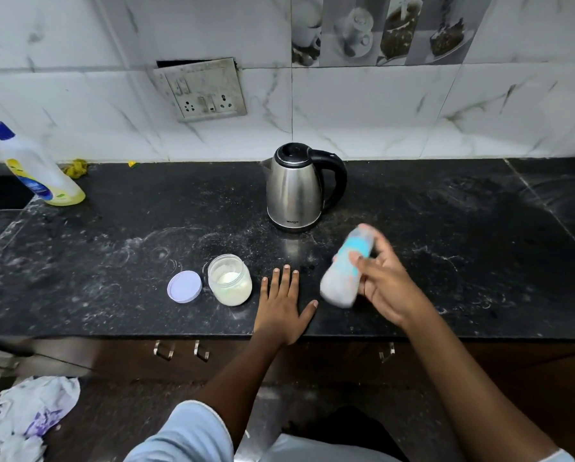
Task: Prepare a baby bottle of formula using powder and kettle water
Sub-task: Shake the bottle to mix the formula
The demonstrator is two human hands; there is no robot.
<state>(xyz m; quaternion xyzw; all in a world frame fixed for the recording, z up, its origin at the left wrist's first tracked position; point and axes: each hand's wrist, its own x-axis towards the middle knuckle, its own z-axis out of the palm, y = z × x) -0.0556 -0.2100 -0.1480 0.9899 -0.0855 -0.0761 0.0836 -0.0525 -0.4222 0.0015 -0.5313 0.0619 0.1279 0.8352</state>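
Nearest to me, my left hand [281,305] lies flat on the black speckled stone surface [462,278], with the fingers straight and spread. Its grip is wide and holds nothing. Just to the right, my right hand [389,288] holds the pale baby bottle with a blue band [344,266], tilted and, as it seems, lifted over the surface. This grip is wrapped around the bottle's body.

The bottle is blurred, so I cannot tell if a cap is on it or how full it is. I judge it is light plastic, stiff enough but smooth, and slippery if wet. I would hold it round the middle, thumb against fingers, not at the soft top.

Left of my left hand stands the open clear plastic jar with white powder [230,280], and its round lilac lid [184,286] lies just beside it. Farther back stands the steel electric kettle with black handle [296,188], its lid shut.
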